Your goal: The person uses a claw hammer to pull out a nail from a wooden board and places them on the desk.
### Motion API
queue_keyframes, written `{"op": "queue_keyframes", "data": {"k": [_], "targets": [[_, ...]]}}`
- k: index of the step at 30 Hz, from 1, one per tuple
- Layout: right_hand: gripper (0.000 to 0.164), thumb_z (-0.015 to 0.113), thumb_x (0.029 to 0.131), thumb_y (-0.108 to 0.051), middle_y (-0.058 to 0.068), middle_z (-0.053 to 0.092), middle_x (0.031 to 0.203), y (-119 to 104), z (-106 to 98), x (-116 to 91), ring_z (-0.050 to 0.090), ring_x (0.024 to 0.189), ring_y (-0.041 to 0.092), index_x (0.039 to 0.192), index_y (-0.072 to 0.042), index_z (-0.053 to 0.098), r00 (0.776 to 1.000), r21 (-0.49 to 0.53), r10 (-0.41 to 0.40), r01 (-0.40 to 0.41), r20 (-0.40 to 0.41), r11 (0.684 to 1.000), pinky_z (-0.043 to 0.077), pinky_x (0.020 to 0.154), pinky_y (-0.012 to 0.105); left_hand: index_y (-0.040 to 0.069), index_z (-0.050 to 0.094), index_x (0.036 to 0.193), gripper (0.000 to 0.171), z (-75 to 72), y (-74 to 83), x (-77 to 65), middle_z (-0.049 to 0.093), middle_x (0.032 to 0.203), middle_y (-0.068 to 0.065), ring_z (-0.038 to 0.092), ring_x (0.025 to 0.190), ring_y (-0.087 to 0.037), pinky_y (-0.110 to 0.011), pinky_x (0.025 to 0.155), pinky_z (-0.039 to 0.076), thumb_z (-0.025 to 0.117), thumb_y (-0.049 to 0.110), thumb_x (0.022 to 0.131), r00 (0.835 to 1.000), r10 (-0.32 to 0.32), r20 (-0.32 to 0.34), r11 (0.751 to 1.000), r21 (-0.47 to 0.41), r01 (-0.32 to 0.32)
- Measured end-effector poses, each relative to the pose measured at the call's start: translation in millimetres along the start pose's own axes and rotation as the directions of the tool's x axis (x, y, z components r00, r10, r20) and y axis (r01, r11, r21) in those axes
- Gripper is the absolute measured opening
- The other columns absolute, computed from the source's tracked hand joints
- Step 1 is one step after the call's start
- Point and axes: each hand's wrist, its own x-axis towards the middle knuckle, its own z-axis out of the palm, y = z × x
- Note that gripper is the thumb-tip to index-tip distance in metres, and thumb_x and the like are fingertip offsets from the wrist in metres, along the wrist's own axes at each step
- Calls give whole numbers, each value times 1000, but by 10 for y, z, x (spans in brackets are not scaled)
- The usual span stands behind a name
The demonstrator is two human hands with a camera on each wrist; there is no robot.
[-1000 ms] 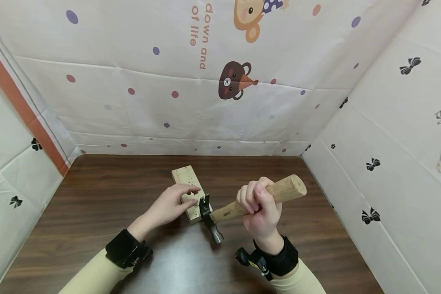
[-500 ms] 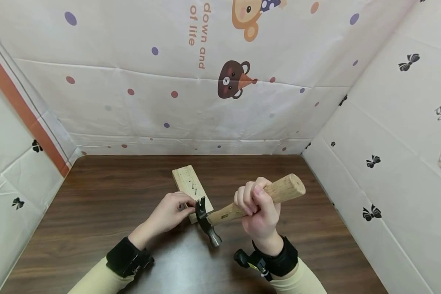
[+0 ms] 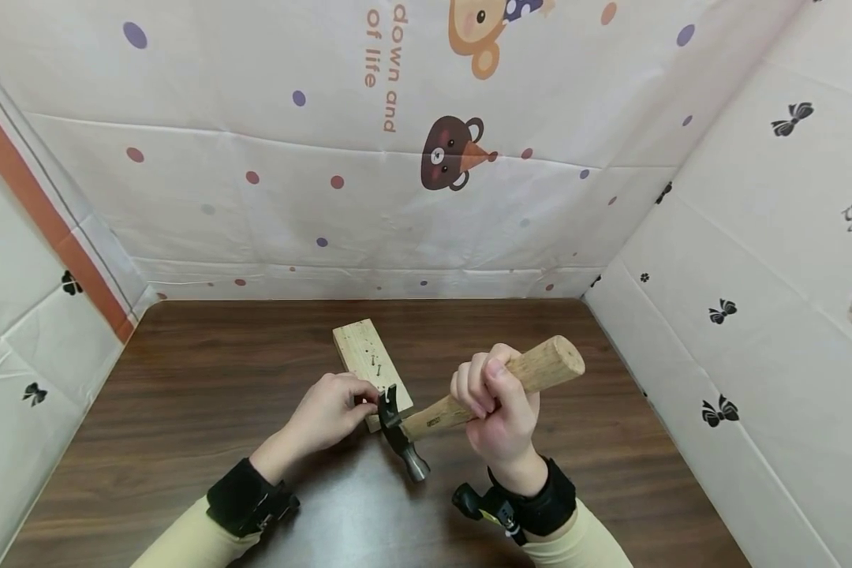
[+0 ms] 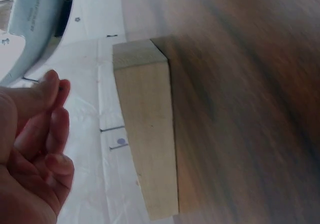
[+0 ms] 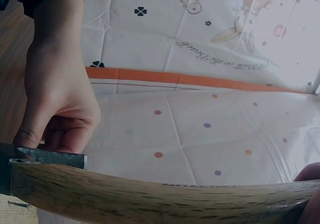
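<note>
My right hand [image 3: 500,410] grips the wooden handle of a claw hammer [image 3: 397,434], its head hanging over the near end of a pale wood block [image 3: 358,341]. Thumb and index finger of my left hand [image 3: 330,410] are pinched together close beside the claw. Between them, in the left wrist view, a thin nail [image 4: 31,79] sticks out past the thumb. Several nails [image 3: 374,364] stand in the block's top; two show side-on as upright nails [image 4: 112,129] in the left wrist view. The hammer head hides part of the block and the pinching fingertips in the head view.
The block lies on a dark wood-grain table [image 3: 241,355]. A printed white sheet [image 3: 270,213] hangs behind the table's far edge, and similar sheets line both sides. Black wrist cameras are strapped on both forearms.
My left hand has drawn from above the block's middle toward its near end, its thumb and index finger coming together. The hammer has shifted only slightly; the block stays put.
</note>
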Motion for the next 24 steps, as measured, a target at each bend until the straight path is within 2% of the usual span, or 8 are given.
{"op": "queue_keyframes", "data": {"k": [3,6,8,10,12,15,18,24], "targets": [[28,34,104,3,-1,28,56,1,14,4,25,43,11,78,-7,36,1000,-1,1,-1,9,1000,24,39,28,20,83,90,19,-23,74,-6,78,90,10,65,76,1,-25,65,54,87,1,85,998,-42,-48,999,-15,41],[28,32,104,4,0,27,56,11,29,0,25,43,11,79,-6,37,1000,-9,8,-7,18,1000,23,40,28,16,83,92,15,-89,171,4,79,88,9,66,73,-2,-26,64,55,86,2,88,985,-116,-124,987,-121,102],[28,30,104,6,0,27,57,17,37,-9,24,43,11,80,-6,38,1000,-27,17,-16,19,1000,22,39,29,13,82,94,11,-170,230,10,79,87,7,68,71,-7,-27,64,56,85,4,89,966,-193,-172,963,-224,152],[28,28,103,7,0,27,57,17,41,-20,24,43,11,80,-6,38,1000,-43,23,-22,11,999,20,39,30,10,80,102,14,-261,258,-4,79,87,6,69,71,-12,-27,64,56,86,8,90,945,-270,-183,931,-301,207],[29,27,102,8,0,27,57,7,37,-28,23,43,11,79,-6,38,1000,-55,25,-25,-2,998,20,39,30,8,77,111,22,-359,260,-47,80,89,3,71,73,-16,-27,65,56,87,12,91,926,-345,-155,897,-346,276],[29,27,102,8,0,27,57,-16,25,-31,23,43,11,78,-6,36,1000,-63,24,-25,-18,998,19,39,30,6,73,119,26,-477,209,-162,81,94,0,72,72,-21,-29,66,56,82,17,97,901,-433,-44,844,-370,388],[29,27,101,8,0,27,56,-37,14,-24,24,43,12,77,-6,35,999,-78,24,-26,-27,997,18,39,31,5,73,115,20,-549,122,-307,82,96,-4,72,70,-27,-30,66,54,75,20,103,866,-496,56,797,-366,480],[29,25,99,10,0,27,57,-51,7,-9,24,43,12,76,-6,34,999,-103,26,-29,-32,994,18,39,31,5,78,103,20,-559,-89,-601,76,83,-7,69,70,-26,-30,64,52,76,25,102,817,-558,143,773,-268,575]]}}
